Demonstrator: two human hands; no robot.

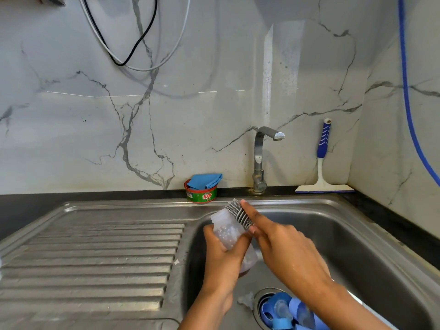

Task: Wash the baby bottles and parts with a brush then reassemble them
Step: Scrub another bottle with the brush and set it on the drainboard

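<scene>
A round green tub (pixel 202 195) reading "EXO" in red-and-white lettering is sitting on the black desk (pixel 23 206) behind the steel sink (pixel 357 234), with a folded blue cloth (pixel 205 181) tucked into its top; its smaller print is too fine to read. Over the basin, the person's left grip (pixel 221 258) is wrapping round the middle of a clear baby bottle (pixel 228 231), which is tilting with one end up and to the left. The right grip (pixel 285 248) is clasping a grey ribbed brush (pixel 238 213), the forefinger stretching along its back, and the brush head is lying against the outside of the bottle's raised end. The brush handle is hiding inside the right grip, and the left grip is covering much of the bottle's lower end. Down at the drain, blue bottle parts (pixel 285 310) are lying in a heap, partly behind the right forearm and cut off by the frame's bottom edge, with a small clear piece (pixel 246 300) just beside them, too blurred to identify. A tap (pixel 260 160) and a blue-handled squeegee (pixel 322 163) are standing at the marble wall.
</scene>
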